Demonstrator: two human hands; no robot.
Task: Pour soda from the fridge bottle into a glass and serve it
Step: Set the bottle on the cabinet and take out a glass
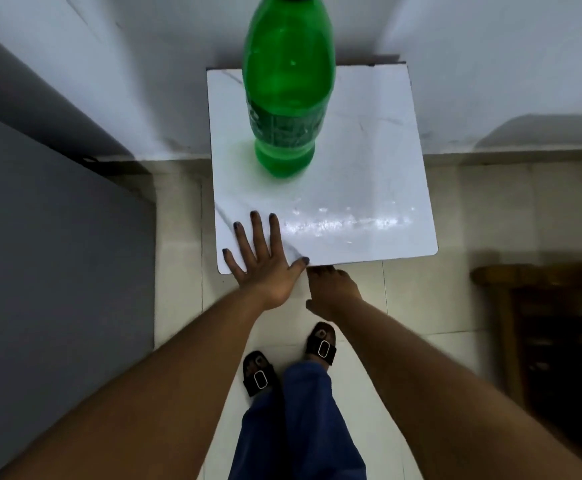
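One thing done so far: the bottle (287,88) was already out of the fridge and standing upright on the table (369,174), toward the back-left of the top, cap still on as far as I could tell (the very top ran out of view).
Left to do: pretty much everything else. No glass was in view anywhere, so nothing poured and nothing served yet. I'd guess fetching a glass was the next job.
Room: pale walls (144,64) meeting in a corner behind the table, light tiled floor (455,209), a big grey slab (57,254) on the left that might have been the fridge side or door, can't say for sure. Dark wooden furniture (542,306) off to the right, too dim to make out.
Table: small, square, white marble-look top with rounded corners, shiny glare streak across the front part, maybe wet or just reflective.
Bottle: green plastic, dark label around the lower half, well apart from both hands.
Left hand (261,258): fingers spread flat, palm pressing on the front-left corner of the table.
Right hand (331,289): just beside the front edge, fingers curled under it, so whether they gripped the edge I can't tell.
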